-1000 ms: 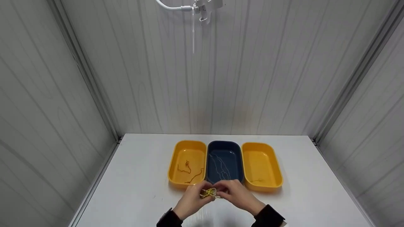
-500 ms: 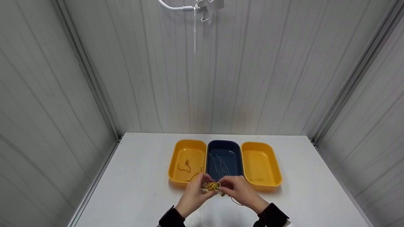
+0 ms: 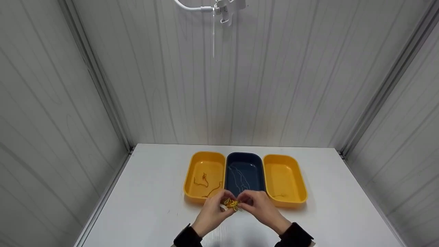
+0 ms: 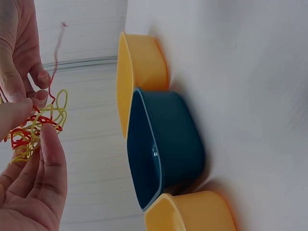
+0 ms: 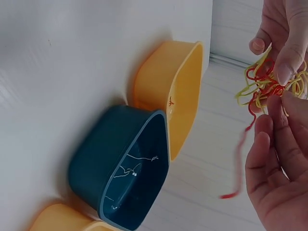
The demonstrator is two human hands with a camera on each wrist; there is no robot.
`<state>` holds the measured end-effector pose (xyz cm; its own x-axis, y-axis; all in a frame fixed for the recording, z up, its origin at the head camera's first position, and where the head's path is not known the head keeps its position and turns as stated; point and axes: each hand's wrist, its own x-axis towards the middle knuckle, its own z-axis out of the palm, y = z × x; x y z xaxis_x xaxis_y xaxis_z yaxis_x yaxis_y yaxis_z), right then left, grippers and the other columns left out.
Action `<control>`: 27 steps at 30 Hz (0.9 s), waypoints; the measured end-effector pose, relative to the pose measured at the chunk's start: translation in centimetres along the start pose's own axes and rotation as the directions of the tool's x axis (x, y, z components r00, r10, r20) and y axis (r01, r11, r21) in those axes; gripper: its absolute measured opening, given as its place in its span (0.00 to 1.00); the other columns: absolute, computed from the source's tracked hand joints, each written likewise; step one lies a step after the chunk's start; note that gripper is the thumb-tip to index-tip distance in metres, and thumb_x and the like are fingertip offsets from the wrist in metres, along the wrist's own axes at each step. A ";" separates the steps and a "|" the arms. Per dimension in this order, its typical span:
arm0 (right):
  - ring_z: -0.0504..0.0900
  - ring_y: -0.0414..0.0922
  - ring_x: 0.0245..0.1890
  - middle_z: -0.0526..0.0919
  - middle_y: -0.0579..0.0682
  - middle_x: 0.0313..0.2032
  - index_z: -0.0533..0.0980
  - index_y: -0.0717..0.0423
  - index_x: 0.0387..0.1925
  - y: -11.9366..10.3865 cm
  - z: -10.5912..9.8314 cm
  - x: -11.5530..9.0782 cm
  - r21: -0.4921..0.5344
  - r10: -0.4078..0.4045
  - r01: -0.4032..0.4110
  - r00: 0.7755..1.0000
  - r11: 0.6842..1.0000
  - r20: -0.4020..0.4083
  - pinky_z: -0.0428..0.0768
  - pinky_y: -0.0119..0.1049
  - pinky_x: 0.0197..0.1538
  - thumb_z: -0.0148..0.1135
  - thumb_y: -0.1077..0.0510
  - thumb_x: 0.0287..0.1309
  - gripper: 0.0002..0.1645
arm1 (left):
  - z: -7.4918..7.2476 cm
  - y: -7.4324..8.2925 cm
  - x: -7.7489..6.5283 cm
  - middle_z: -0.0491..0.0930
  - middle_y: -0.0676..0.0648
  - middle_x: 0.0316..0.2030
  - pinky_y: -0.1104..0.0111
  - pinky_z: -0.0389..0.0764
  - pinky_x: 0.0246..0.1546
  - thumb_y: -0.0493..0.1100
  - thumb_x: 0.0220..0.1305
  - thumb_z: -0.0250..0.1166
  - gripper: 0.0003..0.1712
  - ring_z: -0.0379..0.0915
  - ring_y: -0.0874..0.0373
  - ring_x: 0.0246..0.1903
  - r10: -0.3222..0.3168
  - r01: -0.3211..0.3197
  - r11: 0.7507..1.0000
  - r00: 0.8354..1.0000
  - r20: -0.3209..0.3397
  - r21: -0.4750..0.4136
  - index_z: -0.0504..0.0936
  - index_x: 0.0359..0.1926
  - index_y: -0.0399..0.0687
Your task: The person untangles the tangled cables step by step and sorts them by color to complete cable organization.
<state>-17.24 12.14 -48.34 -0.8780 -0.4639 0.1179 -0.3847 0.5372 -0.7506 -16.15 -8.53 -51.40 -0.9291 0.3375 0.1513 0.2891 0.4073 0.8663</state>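
My left hand (image 3: 213, 211) holds a loose tangle of yellow and red string (image 3: 232, 203) between thumb and fingers. Up against the tangle, the thumb and fingertips of my right hand (image 3: 262, 207) pinch strands at its edge. In the left wrist view the left hand (image 4: 36, 192) is the lower one, and yellow loops poke out between both hands. A loose red string end (image 5: 236, 168) trails from the tangle in the right wrist view, below the left hand (image 5: 288, 45) and beside the right hand (image 5: 279, 178). Fingers cover part of the tangle.
Just beyond the hands, three trays stand side by side on a white table (image 3: 157, 192). The left yellow tray (image 3: 188, 171) holds orange-red strings, the dark blue tray (image 3: 262, 171) pale strings. In the right yellow tray (image 3: 301, 178) lies a thin strand. Panelled walls enclose the table.
Both hands have risen slightly toward the trays. The tangle has been turned and shows more red-orange. A strand that hung below the right hand half a second ago no longer shows there in the head view.
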 end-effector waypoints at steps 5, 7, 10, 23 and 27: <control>0.82 0.37 0.35 0.88 0.49 0.38 0.83 0.53 0.41 0.1 -0.5 -0.1 0.078 0.023 -0.022 1.000 0.997 -0.014 0.80 0.25 0.39 0.64 0.57 0.65 0.06 | -0.1 0.3 0.0 0.83 0.52 0.43 0.76 0.78 0.35 0.41 0.62 0.69 0.13 0.77 0.68 0.39 -0.014 0.014 1.000 1.000 0.015 0.014 0.79 0.46 0.56; 0.84 0.40 0.36 0.88 0.51 0.40 0.83 0.55 0.42 0.2 -0.6 -0.1 0.127 0.034 -0.033 0.999 0.991 -0.008 0.80 0.25 0.41 0.63 0.58 0.66 0.07 | -0.1 0.4 0.0 0.82 0.52 0.41 0.76 0.78 0.34 0.40 0.60 0.69 0.12 0.75 0.69 0.37 -0.015 0.014 1.000 1.000 0.013 0.022 0.78 0.44 0.55; 0.84 0.45 0.38 0.87 0.54 0.40 0.82 0.59 0.43 0.3 -0.6 -0.2 0.199 0.043 -0.042 0.999 0.979 0.004 0.80 0.25 0.41 0.61 0.59 0.67 0.09 | -0.1 0.6 0.1 0.81 0.53 0.38 0.76 0.76 0.32 0.39 0.57 0.69 0.12 0.73 0.68 0.35 -0.019 0.018 0.999 1.000 0.010 0.041 0.77 0.40 0.54; 0.85 0.42 0.37 0.81 0.60 0.41 0.74 0.70 0.47 0.6 -0.7 -0.1 0.494 0.185 -0.114 0.978 0.862 -0.097 0.87 0.37 0.45 0.53 0.66 0.70 0.09 | -0.3 0.5 0.1 0.77 0.57 0.30 0.78 0.77 0.32 0.34 0.59 0.67 0.10 0.70 0.71 0.32 0.031 -0.032 0.998 0.999 0.030 0.045 0.74 0.29 0.50; 0.86 0.44 0.36 0.81 0.58 0.40 0.74 0.72 0.47 1.0 -1.0 -0.1 0.516 0.232 -0.122 0.961 0.848 -0.153 0.87 0.36 0.44 0.54 0.67 0.69 0.10 | -0.4 0.3 0.0 0.79 0.56 0.30 0.78 0.78 0.32 0.35 0.61 0.68 0.09 0.72 0.71 0.31 0.007 -0.008 1.000 0.999 0.043 0.007 0.75 0.30 0.49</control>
<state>-17.84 13.43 -48.45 -0.9761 -0.2138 0.0386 -0.0715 0.1484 -0.9863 -16.14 -8.71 -50.94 -0.9161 0.3769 0.1369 0.2978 0.4111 0.8616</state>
